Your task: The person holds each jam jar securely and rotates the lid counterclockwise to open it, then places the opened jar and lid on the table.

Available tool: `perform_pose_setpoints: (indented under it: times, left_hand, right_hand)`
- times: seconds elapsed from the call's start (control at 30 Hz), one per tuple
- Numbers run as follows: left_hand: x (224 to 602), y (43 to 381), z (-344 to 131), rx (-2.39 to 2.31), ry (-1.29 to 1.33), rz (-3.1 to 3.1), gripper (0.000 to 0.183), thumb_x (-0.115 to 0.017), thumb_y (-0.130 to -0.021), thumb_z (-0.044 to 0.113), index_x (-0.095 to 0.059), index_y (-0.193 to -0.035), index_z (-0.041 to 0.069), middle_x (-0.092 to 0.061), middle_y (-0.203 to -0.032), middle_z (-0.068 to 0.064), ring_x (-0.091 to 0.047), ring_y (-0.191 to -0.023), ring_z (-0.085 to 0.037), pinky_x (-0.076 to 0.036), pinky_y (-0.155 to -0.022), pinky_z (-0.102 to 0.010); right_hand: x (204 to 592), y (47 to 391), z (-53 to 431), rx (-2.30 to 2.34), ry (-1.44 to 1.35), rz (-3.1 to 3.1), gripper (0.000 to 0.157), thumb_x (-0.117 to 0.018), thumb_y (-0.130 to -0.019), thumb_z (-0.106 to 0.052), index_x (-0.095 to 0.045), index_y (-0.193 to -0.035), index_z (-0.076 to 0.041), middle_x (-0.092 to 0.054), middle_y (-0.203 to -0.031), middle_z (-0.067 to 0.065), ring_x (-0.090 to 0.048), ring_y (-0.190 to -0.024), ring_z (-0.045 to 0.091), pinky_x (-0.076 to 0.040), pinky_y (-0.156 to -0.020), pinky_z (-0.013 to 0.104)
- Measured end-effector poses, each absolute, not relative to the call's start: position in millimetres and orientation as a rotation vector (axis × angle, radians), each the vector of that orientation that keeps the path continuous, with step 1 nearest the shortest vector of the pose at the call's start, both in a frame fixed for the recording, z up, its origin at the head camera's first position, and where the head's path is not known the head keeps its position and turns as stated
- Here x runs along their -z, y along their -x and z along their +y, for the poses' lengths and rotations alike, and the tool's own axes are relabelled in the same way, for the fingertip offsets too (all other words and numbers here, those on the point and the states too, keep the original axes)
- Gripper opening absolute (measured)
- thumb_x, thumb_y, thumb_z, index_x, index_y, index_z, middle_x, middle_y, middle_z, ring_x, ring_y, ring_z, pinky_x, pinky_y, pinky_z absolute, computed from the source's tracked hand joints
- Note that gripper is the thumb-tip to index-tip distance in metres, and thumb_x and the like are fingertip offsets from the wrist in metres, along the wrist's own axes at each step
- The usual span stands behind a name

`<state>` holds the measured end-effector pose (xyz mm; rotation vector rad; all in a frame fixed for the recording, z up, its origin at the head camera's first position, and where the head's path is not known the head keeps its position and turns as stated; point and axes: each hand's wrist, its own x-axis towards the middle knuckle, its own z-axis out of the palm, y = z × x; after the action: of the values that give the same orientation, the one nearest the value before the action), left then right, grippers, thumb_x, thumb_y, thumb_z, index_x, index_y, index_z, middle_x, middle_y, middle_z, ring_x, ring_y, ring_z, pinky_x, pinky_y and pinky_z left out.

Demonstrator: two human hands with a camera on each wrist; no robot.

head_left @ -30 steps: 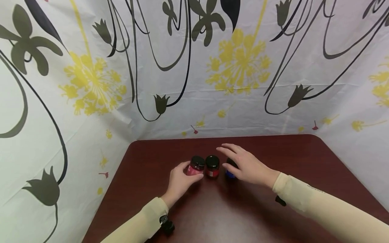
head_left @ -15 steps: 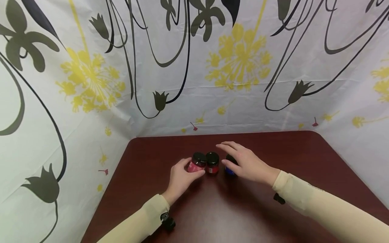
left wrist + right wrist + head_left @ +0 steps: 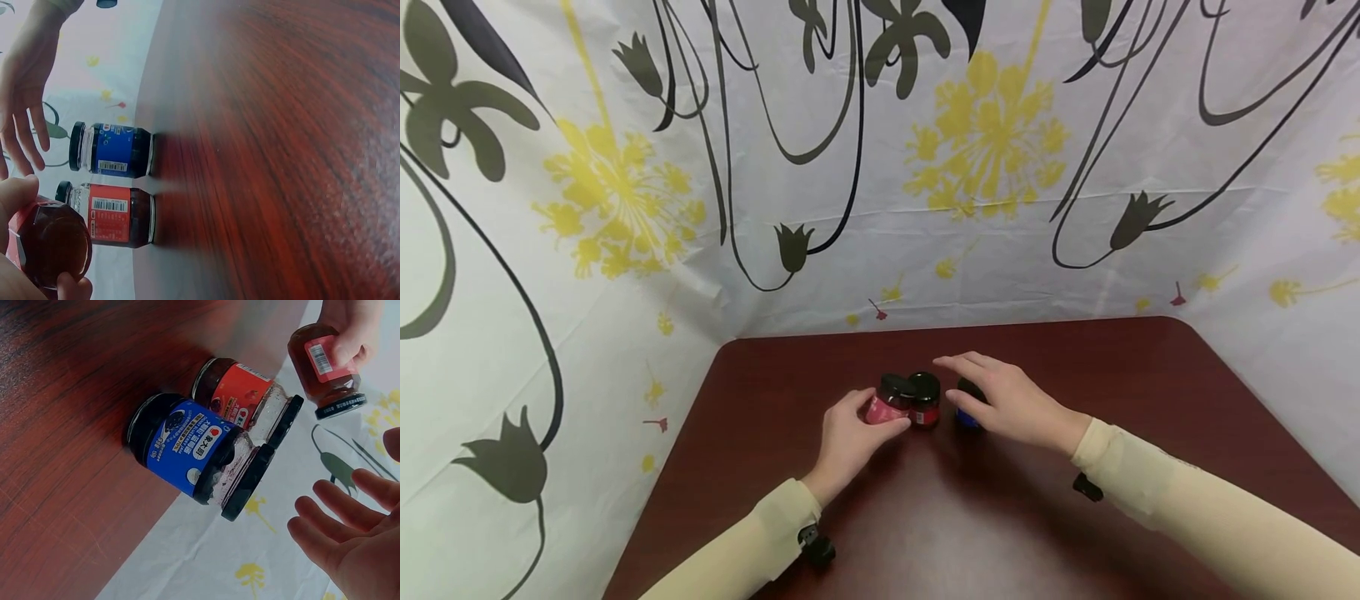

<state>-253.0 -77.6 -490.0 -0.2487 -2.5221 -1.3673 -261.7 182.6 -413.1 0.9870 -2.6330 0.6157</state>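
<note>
My left hand point(image 3: 852, 437) grips a jam jar with a pink-red label and black lid point(image 3: 889, 402), tilted and lifted off the table; its glass base point(image 3: 59, 244) faces the left wrist camera. Just right of it a red-labelled jam jar point(image 3: 240, 394) stands upright on the table. Beside that stands a blue-labelled blueberry jam jar point(image 3: 190, 447), also upright with its black lid on. My right hand point(image 3: 1011, 404) hovers over and beside the blue jar, fingers spread and apart from it in the right wrist view, holding nothing.
The dark red-brown wooden table point(image 3: 925, 525) reflects light in its middle. A white cloth with grey and yellow flower prints point(image 3: 880, 192) hangs behind the table and along its sides. A small black device point(image 3: 816, 546) sits at the left wrist.
My left hand has moved slightly to the right with its jar, which now tilts more and overlaps the red-labelled jar in the head view. The right hand stays nearly still.
</note>
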Motion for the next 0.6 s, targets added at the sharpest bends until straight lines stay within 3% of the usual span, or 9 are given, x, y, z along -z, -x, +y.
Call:
perform_pose_setpoints:
  times: [0.4,0.6]
  left_hand:
    - [489.0,248.5,-70.7,1.338,0.285,-2.522,0.061,-0.077,-0.061,0.053,-0.060,-0.113,0.025,-0.056,-0.097,0.015,-0.053,-0.083,-0.006,-0.050,-0.067,-0.024]
    - [488.5,246.8,-67.5,1.335,0.286,-2.524,0.061,-0.076,-0.061,0.056,-0.060,-0.112,0.027,-0.055,-0.096,0.016,-0.053,-0.082,-0.005,-0.050,-0.066,-0.023]
  right_hand:
    - [413.4,260.5,183.7,-0.683,-0.992,-2.635,0.048,-0.052,-0.090,-0.041,-0.035,-0.135,-0.043,-0.048,-0.126,-0.015,-0.047,-0.110,-0.001,-0.043,-0.086,0.032]
    - [413.6,260.6,184.0,-0.700,-1.023,-2.631,0.046,-0.050,-0.090,-0.044,-0.035,-0.134,-0.044,-0.045,-0.126,-0.020,-0.045,-0.112,-0.002,-0.042,-0.088,0.030]
